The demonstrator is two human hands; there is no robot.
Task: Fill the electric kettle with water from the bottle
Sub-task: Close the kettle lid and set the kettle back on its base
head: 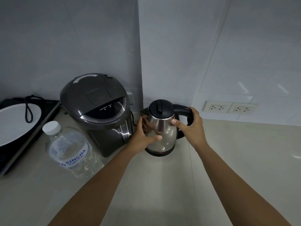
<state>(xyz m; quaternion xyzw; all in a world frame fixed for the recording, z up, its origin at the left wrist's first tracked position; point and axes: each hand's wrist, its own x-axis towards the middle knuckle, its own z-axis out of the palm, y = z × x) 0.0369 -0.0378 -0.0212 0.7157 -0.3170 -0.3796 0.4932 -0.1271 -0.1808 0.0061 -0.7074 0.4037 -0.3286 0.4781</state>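
The kettle (160,128) stands upright on the counter (228,160), in the corner where the two walls meet. Its body is polished steel; its lid (160,107) is black and closed. The spout points left, the handle (184,111) right.

Left hand (143,136): palm pressed against the spout side of the steel body, fingers wrapped round the far side, thumb laid across the front. The hand is partly open, shaped to the curve of the body.

Right hand (190,124): fingers curled over the top of the black handle, thumb tip set against the steel just below the lid. The grip is closed round the handle.

The kettle base appears to rest on the counter; whether it is lifted clear cannot be told.

The bottle (70,150) stands upright on the counter at left, well apart from both hands. Its white cap (51,127) is on. The contents are clear, and the label reads SINGHA WATER.

Between bottle and kettle stands a dark grey water boiler (97,111), just beside the kettle, with "Keep Warm" and "Boil" marked on its top panel.

At the far left edge lies a white plate (13,124) on a black cooktop (9,160), with a black cord (28,110) looped over the plate.

Two wall sockets (229,108) are set in the right wall above the counter, behind the handle
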